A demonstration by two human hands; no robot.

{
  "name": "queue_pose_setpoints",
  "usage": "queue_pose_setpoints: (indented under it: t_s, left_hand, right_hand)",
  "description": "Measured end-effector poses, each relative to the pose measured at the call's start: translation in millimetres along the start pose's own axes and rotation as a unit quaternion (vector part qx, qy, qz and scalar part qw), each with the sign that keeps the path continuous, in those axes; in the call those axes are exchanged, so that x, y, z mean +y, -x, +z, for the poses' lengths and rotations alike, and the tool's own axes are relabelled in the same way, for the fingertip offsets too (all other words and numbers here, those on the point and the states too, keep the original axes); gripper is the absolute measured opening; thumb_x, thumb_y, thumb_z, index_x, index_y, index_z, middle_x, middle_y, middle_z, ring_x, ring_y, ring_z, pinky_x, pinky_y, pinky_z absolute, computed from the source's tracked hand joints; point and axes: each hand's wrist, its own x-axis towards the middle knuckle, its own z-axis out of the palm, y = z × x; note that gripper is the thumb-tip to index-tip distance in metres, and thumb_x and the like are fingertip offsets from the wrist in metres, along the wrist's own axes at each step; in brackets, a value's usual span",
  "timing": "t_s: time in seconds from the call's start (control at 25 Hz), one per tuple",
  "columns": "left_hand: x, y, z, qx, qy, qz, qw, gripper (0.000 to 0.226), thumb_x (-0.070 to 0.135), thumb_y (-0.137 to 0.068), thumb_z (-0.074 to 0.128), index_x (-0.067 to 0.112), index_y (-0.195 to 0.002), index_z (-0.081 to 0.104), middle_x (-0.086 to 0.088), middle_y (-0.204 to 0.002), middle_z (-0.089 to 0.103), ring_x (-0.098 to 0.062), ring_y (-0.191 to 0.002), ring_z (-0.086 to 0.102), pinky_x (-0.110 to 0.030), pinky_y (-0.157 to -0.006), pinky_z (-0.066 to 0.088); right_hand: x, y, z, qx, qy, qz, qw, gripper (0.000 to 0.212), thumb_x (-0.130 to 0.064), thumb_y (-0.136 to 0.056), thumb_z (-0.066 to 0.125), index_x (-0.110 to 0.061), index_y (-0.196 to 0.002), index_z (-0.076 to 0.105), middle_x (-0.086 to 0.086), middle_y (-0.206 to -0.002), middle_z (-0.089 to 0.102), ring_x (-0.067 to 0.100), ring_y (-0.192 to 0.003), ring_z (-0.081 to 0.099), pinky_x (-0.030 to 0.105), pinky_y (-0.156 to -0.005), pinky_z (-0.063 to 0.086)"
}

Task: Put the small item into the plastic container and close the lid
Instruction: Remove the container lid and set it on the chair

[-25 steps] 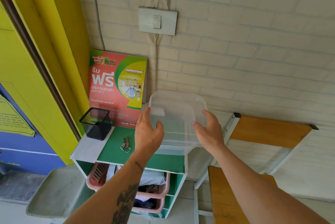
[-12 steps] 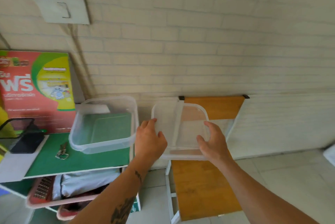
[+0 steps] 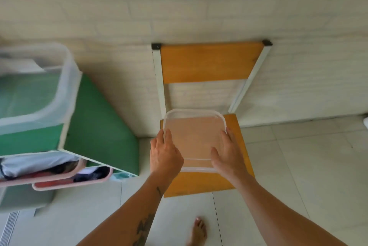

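A clear square plastic lid (image 3: 194, 138) lies flat over the seat of a wooden chair (image 3: 201, 184). My left hand (image 3: 164, 153) grips the lid's left edge and my right hand (image 3: 229, 153) grips its right edge. I cannot tell whether the lid touches the seat. The clear plastic container (image 3: 37, 86), without its lid, stands on the green shelf top (image 3: 95, 126) at the left, blurred. No small item is in view.
The chair's backrest (image 3: 209, 62) leans toward a white brick wall (image 3: 179, 6). Under the green top, pink baskets (image 3: 73, 183) with cloth stick out. My bare foot (image 3: 198, 231) stands on the pale tiled floor (image 3: 298, 166).
Both hands lifted the lid off the container, carried it right and lowered it onto the chair seat. The view swung right and down, so the container now sits at the left edge.
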Motion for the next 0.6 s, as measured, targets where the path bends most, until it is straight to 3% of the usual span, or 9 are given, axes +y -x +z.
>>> queue_pose_setpoints:
  t_s: [0.16, 0.32, 0.6]
  left_hand:
    - [-20.4, -20.7, 75.1, -0.033, -0.017, -0.022, 0.999, 0.053, 0.012, -0.094, 0.041, 0.015, -0.146, 0.029, -0.009, -0.154, 0.032, -0.029, -0.13, 0.036, -0.042, -0.106, 0.04]
    - [-40.6, -43.8, 124.7, -0.052, -0.036, -0.02, 0.998, 0.053, 0.014, -0.096, 0.042, 0.014, -0.147, 0.029, -0.01, -0.157, 0.027, -0.03, -0.136, 0.032, -0.044, -0.11, 0.038]
    - [-52.7, -67.9, 170.8, -0.126, -0.029, -0.036, 0.991, 0.058, 0.016, -0.098, 0.04, 0.015, -0.151, 0.019, -0.006, -0.163, 0.009, -0.029, -0.144, 0.023, -0.043, -0.114, 0.034]
  right_hand:
    - [54.9, -28.9, 50.1, -0.029, 0.026, 0.009, 0.999, 0.068, -0.031, -0.093, 0.056, -0.013, -0.152, 0.026, 0.004, -0.164, 0.014, 0.023, -0.149, 0.016, 0.041, -0.118, 0.026]
    - [93.2, -55.1, 92.5, -0.039, 0.031, 0.018, 0.999, 0.065, -0.034, -0.092, 0.057, -0.018, -0.149, 0.029, 0.004, -0.163, 0.018, 0.025, -0.147, 0.021, 0.048, -0.114, 0.035]
    - [126.9, -86.6, 122.4, -0.05, 0.051, 0.015, 0.997, 0.072, -0.033, -0.09, 0.061, -0.017, -0.151, 0.025, 0.002, -0.163, 0.015, 0.025, -0.146, 0.024, 0.044, -0.113, 0.036]
